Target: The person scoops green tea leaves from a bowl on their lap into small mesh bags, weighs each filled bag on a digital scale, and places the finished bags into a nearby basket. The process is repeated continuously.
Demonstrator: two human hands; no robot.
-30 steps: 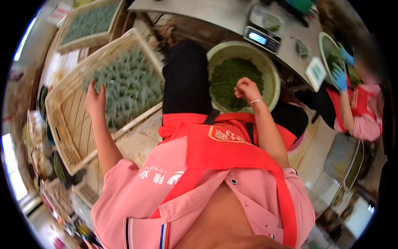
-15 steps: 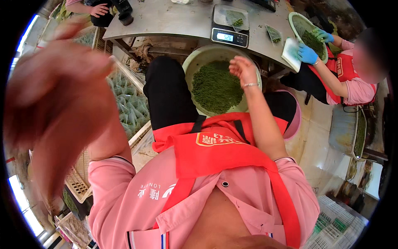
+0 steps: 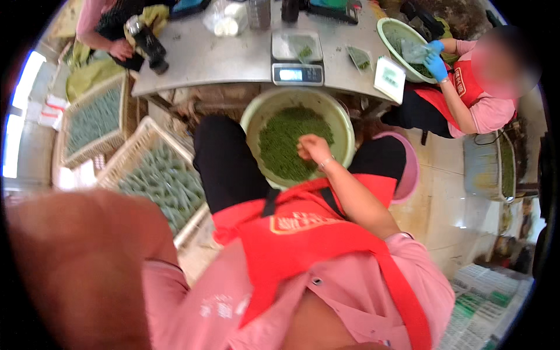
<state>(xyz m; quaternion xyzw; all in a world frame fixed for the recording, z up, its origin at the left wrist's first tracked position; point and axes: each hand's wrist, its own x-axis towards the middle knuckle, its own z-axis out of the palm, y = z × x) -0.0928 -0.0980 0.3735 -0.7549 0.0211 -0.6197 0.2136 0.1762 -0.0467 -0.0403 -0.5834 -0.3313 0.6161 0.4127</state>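
My right hand (image 3: 313, 149) is curled over a pale green plastic basin (image 3: 252, 119) between my legs, above loose green leafy bits (image 3: 283, 125), tea-like in look; whatever its fingers hold is hidden. My left hand (image 3: 76, 262) is a large, close blur filling the lower left, raised near the camera, its fingers not readable. Left of my leg sits a cream plastic crate (image 3: 111, 175) packed with small filled clear bags (image 3: 160, 184).
A steel table (image 3: 227, 76) ahead carries a digital scale (image 3: 297, 74), bags and bottles. Another crate (image 3: 123, 108) stands at left. A blue-gloved co-worker (image 3: 484, 114) holds a bag over a basin (image 3: 383, 29) at right; another person's arm (image 3: 93, 29) shows upper left. A pink tub (image 3: 408, 169) is beside me.
My left hand rose from the crate toward the camera, now lower in view and blurred. My right hand moved over the basin and curled. The view shifted, showing more table.
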